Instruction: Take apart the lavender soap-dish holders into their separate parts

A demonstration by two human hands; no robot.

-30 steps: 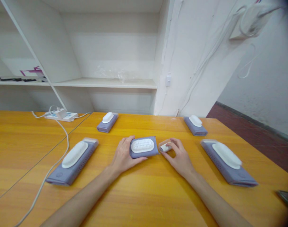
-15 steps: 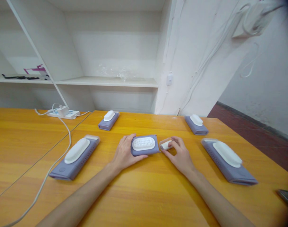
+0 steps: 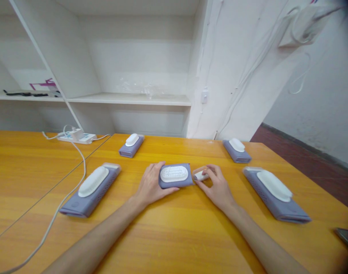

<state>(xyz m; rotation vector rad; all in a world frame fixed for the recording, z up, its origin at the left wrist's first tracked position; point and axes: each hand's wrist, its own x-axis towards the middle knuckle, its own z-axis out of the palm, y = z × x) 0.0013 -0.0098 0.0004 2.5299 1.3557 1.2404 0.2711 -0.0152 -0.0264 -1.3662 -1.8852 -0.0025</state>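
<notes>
In the middle of the table lies a flat grey-purple case (image 3: 162, 183) with a white oval brush-like piece (image 3: 174, 174) on top, its upper face covered in small bumps. My left hand (image 3: 151, 182) grips the case's left end, thumb along the near side and fingers behind. Just off the right end, my right hand (image 3: 216, 186) pinches a small white piece with a translucent edge (image 3: 200, 175) between thumb and fingers. Its exact kind is unclear, and the fingers partly cover it. A narrow gap separates this piece from the case.
Similar purple cases with white oval pieces lie around: near left (image 3: 88, 190), far left (image 3: 131, 145), far right (image 3: 237, 150) and near right (image 3: 276, 195). A power strip (image 3: 79, 137) trails a white cable down the left. A dark object (image 3: 346, 238) sits at the right edge.
Almost nothing differs. Both hands keep their hold on the case and the small white piece, and the view has shifted very slightly.
</notes>
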